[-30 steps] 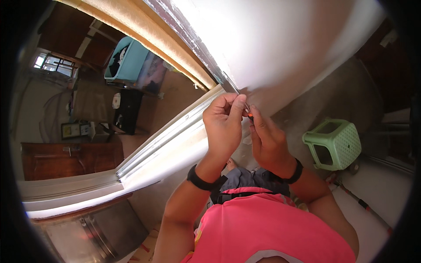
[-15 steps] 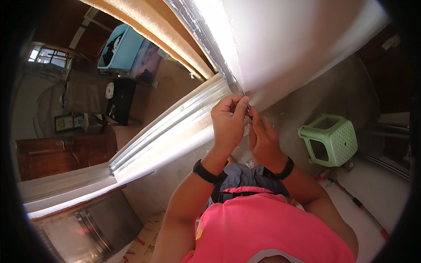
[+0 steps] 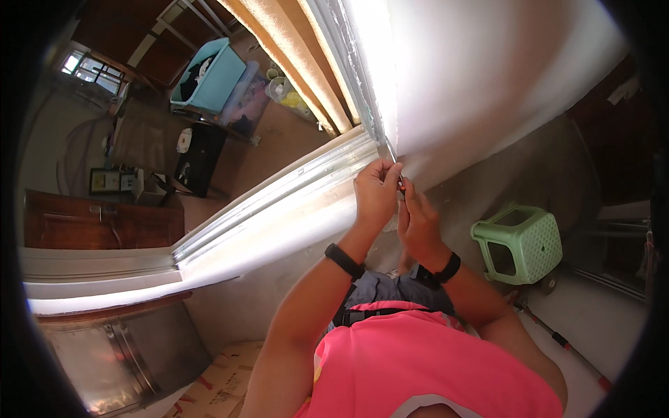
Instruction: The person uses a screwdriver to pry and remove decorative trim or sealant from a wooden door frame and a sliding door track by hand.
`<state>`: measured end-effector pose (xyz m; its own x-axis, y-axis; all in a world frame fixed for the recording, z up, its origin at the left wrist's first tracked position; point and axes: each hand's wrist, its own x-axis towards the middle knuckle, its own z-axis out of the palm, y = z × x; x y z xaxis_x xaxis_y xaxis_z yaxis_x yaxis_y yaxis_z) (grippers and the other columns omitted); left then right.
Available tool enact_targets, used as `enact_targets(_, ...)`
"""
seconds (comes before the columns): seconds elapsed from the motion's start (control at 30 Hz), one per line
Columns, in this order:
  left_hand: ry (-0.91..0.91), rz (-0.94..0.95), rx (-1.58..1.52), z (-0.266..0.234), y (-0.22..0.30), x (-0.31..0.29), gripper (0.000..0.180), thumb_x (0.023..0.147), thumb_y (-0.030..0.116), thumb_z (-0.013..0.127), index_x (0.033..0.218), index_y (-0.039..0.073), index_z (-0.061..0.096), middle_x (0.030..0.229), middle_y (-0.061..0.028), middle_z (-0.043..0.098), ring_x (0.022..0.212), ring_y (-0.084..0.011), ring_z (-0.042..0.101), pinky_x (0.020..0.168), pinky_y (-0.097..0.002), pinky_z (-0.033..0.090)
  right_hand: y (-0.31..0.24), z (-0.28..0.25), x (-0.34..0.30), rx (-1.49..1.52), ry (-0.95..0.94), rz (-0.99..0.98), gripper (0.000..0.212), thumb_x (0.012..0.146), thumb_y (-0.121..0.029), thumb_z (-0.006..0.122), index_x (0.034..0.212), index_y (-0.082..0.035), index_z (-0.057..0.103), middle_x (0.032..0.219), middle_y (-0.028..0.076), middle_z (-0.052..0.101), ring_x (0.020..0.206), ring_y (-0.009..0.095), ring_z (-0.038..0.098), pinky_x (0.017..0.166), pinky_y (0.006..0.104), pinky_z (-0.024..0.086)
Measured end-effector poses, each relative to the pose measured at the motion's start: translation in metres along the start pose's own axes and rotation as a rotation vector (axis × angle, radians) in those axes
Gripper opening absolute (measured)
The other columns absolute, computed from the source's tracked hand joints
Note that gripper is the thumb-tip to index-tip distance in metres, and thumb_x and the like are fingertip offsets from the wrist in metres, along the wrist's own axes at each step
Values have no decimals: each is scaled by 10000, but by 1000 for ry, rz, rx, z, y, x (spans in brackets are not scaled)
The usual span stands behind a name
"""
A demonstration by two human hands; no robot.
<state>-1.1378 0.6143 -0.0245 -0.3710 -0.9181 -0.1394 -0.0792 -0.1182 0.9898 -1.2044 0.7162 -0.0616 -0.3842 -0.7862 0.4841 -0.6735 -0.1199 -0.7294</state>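
A white wall (image 3: 502, 63) filled the upper right, its glaring left edge running down beside a metal window frame (image 3: 348, 59). From the frame's foot a bright sill (image 3: 279, 223) with grooved rails swept toward the lower left, hemming the hands in on that side. On the other side, a green stool (image 3: 529, 247) stood well apart from the right hand (image 3: 420, 226), leaving a wide gap between.

The left hand (image 3: 376, 195) was near the corner where frame, sill and wall met, its thumb and forefinger pinched together on the thin shaft of a slim tool (image 3: 402, 187). The right fingers were closed around its lower end. The tool slanted up from there, its shaft pale, its handle dark with a spot of orange.

Fingers covered most of the handle; whether the tip touched the frame could not be told.
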Motion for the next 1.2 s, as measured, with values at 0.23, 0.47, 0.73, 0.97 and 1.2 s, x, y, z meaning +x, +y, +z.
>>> enact_targets(0.23, 35, 134, -59, 6, 45, -13, 135, 968, 88, 657, 888, -20, 641, 736, -22, 649, 649, -74, 603, 596, -237, 506, -29, -26, 25, 56, 63, -82, 507, 918, 29, 579, 1413, 34, 473, 942, 208, 606, 783, 374, 638, 678, 423, 518)
enact_targets(0.47, 21, 263, -171, 7, 78, -5, 106, 985, 83, 642, 927, -4, 629, 769, -5, 635, 692, -62, 585, 640, -227, 507, -37, -37, 55, -37, 93, -153, 504, 896, 25, 605, 1390, 33, 507, 852, 166, 577, 683, 329, 611, 612, 397, 506)
enact_targets(0.73, -27, 22, -83, 1, 16, -4, 108, 977, 95, 643, 906, 14, 634, 757, -20, 664, 674, -80, 627, 615, -219, 478, -5, -11, 11, -97, -23, -35, 515, 898, -1, 591, 1403, 20, 492, 879, 177, 579, 705, 349, 622, 617, 409, 514)
enact_targets(0.97, -5, 1, -32, 0, -9, 1, 116, 968, 94, 647, 903, -2, 642, 749, -28, 659, 661, -83, 619, 606, -228, 489, 13, 1, -2, -69, -36, -15, 516, 910, -10, 581, 1414, 21, 473, 910, 194, 588, 745, 375, 633, 643, 431, 521)
enact_targets(1.2, 57, -74, 5, 3, -32, -21, 126, 973, 95, 639, 921, -19, 634, 741, -27, 641, 649, -86, 610, 609, -234, 499, 18, 0, -27, 38, -95, 34, 519, 910, -17, 604, 1412, 22, 479, 912, 193, 596, 764, 365, 643, 648, 421, 527)
